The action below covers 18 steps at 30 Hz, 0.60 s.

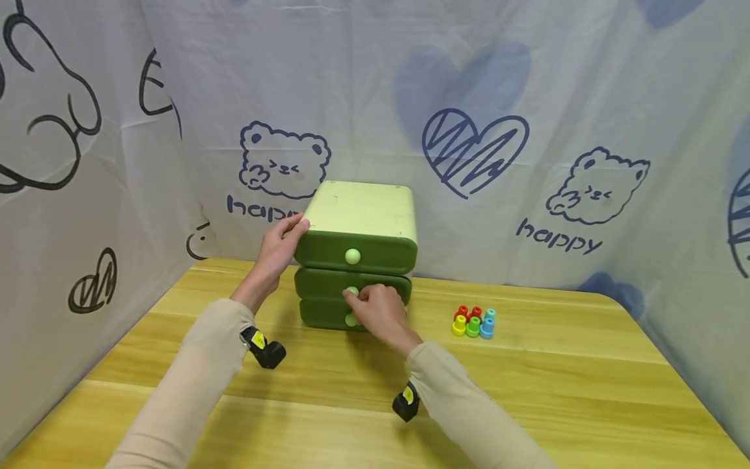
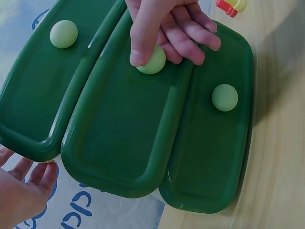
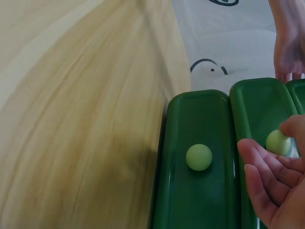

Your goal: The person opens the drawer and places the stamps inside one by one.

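Observation:
A small cabinet (image 1: 363, 205) with a pale green top stands on the table, its three dark green drawers facing me. My right hand (image 1: 382, 312) pinches the round pale green knob (image 2: 152, 61) of the middle drawer (image 2: 121, 129) between thumb and fingers. In the left wrist view that drawer juts a little ahead of the top drawer (image 2: 38, 86) and the bottom drawer (image 2: 209, 152). My left hand (image 1: 280, 244) rests against the cabinet's upper left side, fingertips at the edge of the top drawer.
Several small coloured pegs (image 1: 473, 327), red, yellow, green and blue, stand grouped on the wooden table (image 1: 556, 384) to the right of the cabinet. A printed cloth (image 1: 363, 85) hangs close behind the cabinet, and more cloth borders the left and right sides.

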Each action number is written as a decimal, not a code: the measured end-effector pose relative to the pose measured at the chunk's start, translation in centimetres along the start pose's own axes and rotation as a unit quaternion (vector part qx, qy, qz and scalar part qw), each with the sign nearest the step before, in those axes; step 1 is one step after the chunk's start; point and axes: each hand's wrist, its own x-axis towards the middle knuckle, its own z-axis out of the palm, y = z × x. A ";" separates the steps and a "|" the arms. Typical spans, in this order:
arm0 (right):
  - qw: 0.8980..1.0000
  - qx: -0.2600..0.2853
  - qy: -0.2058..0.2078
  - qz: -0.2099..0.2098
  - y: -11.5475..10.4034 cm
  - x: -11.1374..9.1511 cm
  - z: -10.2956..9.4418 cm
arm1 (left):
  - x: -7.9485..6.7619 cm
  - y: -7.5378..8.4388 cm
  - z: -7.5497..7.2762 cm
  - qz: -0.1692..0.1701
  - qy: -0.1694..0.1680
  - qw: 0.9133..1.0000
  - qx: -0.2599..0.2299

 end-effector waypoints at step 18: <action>1.000 0.012 0.002 -0.026 -0.6 -2.0 -0.4 | -0.2 0.6 -0.3 -0.008 -0.020 0.999 0.026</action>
